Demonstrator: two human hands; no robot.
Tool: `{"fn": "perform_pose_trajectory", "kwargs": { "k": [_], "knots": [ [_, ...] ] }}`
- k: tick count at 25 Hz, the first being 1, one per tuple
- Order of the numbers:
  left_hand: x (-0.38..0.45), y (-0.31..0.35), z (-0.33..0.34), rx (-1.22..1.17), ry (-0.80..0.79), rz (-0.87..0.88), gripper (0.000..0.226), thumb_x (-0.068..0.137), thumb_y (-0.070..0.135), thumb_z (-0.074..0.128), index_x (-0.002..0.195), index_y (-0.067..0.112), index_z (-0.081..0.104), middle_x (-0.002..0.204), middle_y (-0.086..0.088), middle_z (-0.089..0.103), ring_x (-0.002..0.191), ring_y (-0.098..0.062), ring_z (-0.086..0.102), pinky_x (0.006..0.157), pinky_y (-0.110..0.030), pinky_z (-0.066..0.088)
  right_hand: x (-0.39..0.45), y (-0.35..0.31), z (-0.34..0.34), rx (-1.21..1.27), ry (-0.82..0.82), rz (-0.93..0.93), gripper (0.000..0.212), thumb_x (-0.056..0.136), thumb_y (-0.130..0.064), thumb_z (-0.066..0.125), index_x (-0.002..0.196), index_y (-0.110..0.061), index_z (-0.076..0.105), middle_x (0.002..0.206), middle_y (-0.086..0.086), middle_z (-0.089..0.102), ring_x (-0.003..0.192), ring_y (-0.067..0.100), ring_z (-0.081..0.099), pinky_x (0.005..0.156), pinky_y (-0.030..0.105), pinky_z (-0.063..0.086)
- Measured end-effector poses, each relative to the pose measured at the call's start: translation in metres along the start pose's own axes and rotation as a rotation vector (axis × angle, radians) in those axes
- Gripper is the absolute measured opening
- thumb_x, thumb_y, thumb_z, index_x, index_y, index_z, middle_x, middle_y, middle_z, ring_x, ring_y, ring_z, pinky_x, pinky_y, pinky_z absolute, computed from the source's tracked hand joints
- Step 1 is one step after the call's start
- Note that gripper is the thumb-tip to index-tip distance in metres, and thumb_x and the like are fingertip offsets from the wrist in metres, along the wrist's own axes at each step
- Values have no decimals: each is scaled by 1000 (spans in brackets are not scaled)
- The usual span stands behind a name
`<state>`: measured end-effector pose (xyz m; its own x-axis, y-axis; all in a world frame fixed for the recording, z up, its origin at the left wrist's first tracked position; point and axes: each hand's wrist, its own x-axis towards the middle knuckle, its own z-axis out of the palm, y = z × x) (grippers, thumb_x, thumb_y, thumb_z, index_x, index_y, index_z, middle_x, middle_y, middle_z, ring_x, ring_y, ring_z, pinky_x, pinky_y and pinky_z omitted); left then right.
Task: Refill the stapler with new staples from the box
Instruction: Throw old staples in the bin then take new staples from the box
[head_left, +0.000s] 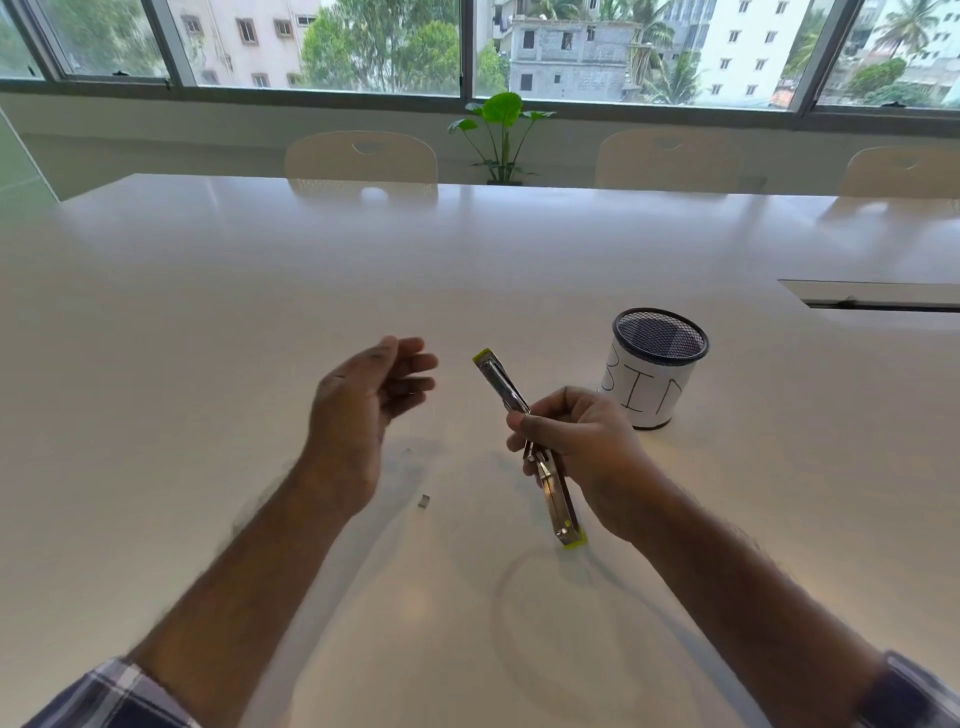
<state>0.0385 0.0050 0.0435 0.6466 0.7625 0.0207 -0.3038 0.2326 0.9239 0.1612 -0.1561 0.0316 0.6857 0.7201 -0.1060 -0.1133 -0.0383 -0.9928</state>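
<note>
My right hand (582, 447) grips a yellow-green and metal stapler (501, 382) by its middle, swung fully open above the white table (208, 312), one end pointing away, the other toward me. My left hand (363, 395) hovers to the left of it, palm turned toward the stapler, fingers loosely curved and holding nothing. A small piece of staples (424, 501) lies on the table below and between my hands. No staple box is in view.
A black mesh cup (655, 382) wrapped in white paper marked "BIN" stands just right of the stapler. A cable slot (878, 300) is cut into the table at the right. Chairs (361, 156) and a potted plant (501, 135) stand behind the far edge.
</note>
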Motion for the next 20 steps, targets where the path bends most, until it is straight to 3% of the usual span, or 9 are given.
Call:
{"fn": "perform_pose_trajectory", "kwargs": {
  "k": [3,7,11,14,17,20],
  "knots": [
    [-1,-5,-7,96,-35,54,19,94,20,56,101,11,71,86,-4,73,72,-17,64,67,-24,55,3,0,-4,51,-8,56,17,81,-13,76,85,-4,61,73,19,71,47,20,57,44,26,44],
    [-12,-25,0,293,-200,31,44,77,36,69,115,13,67,100,-8,73,79,-17,68,68,-27,56,2,3,-1,87,-108,115,18,83,-16,74,89,-5,60,75,20,72,46,20,58,42,25,44],
    [-14,-31,0,245,-179,3,33,74,30,73,101,10,72,86,-7,74,70,-18,67,60,-26,54,-2,1,1,8,-288,183,20,92,-26,64,94,-6,62,84,24,73,50,24,59,46,29,46],
    [-12,-27,-5,183,-133,-40,35,71,29,74,97,5,72,83,-10,73,69,-20,66,59,-26,53,-4,-5,-4,110,-402,198,34,96,-28,54,111,2,62,102,30,70,64,27,61,55,32,48],
    [-11,-24,-8,146,-77,-89,31,76,23,74,97,1,71,82,-11,73,67,-20,66,58,-26,53,-7,-10,-8,136,-483,163,39,89,-20,63,121,2,60,113,30,66,73,29,62,59,32,49],
    [-11,-24,-9,199,-52,-124,16,84,13,70,94,1,72,80,-11,72,64,-18,64,55,-24,51,-9,-6,-1,-163,-375,35,46,76,-9,78,119,-13,62,105,13,64,70,23,62,54,31,50]
  ]
}}
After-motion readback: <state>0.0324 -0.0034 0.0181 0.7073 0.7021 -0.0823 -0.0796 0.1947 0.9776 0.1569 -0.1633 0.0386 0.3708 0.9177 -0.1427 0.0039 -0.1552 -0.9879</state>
